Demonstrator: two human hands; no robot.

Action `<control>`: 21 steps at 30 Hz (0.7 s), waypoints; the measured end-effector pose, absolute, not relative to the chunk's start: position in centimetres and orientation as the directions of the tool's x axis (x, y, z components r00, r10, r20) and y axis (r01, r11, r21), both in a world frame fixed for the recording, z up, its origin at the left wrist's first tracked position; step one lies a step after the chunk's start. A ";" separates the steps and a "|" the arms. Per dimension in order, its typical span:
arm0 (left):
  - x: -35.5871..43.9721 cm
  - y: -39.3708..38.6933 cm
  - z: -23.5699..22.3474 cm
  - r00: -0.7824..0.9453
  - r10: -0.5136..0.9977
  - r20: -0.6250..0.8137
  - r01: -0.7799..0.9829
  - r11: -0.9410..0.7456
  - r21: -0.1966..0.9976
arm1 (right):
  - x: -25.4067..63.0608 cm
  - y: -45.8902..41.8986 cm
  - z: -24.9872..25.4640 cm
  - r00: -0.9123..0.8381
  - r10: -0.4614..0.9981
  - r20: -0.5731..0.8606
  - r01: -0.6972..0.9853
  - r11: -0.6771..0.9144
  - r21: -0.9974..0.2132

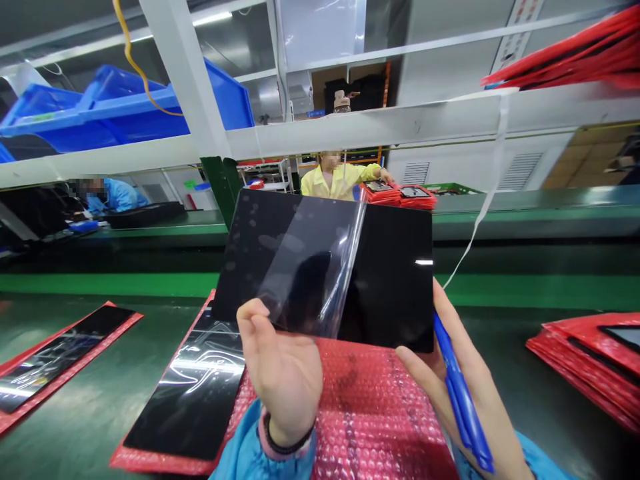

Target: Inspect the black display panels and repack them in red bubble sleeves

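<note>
Held up in front of me is a flat black screen panel (395, 280), tilted, with its glossy face toward me. A clear protective film (305, 267) lies over its left and middle part and curls up in a fold near the centre; the right part is bare. My left hand (283, 367) is closed, thumb and finger pinching the film at the lower left edge. My right hand (470, 380) grips the panel's lower right corner, with a blue pen (457, 393) tucked against the fingers. Beneath the panel lies a red bubble-wrap sheet (370, 407).
Two more black panels rest on red bubble wrap to the left, one near (190, 393) and one farther off (60, 353). Stacked red bubble-wrap bags (590, 360) lie at the right. Blue bins (115, 107) sit on the overhead shelf. A co-worker in yellow (335, 180) works opposite.
</note>
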State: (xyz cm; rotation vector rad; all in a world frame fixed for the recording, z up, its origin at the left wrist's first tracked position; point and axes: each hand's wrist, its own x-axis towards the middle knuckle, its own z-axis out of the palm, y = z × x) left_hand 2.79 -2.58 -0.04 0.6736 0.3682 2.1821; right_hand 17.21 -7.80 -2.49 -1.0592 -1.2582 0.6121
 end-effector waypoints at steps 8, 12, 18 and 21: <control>1.0 -0.3 0.6 -0.470 0.854 0.221 -0.705 -0.514 0.489 | 17.2 -8.3 -1.4 0.048 0.939 0.342 -0.250 0.343 -0.906; 1.0 -0.4 1.3 -0.383 0.896 0.225 -0.755 -0.443 0.483 | 17.0 -8.8 -1.5 0.038 0.949 0.313 -0.246 0.312 -0.918; 0.9 -0.3 1.5 -0.386 0.893 0.231 -0.757 -0.450 0.475 | 17.2 -8.9 -1.8 0.050 0.953 0.297 -0.171 0.301 -0.938; 0.6 0.1 1.3 -0.404 0.887 0.222 -0.746 -0.461 0.481 | 17.4 -8.7 -1.4 -0.009 0.961 0.276 -0.162 0.271 -0.949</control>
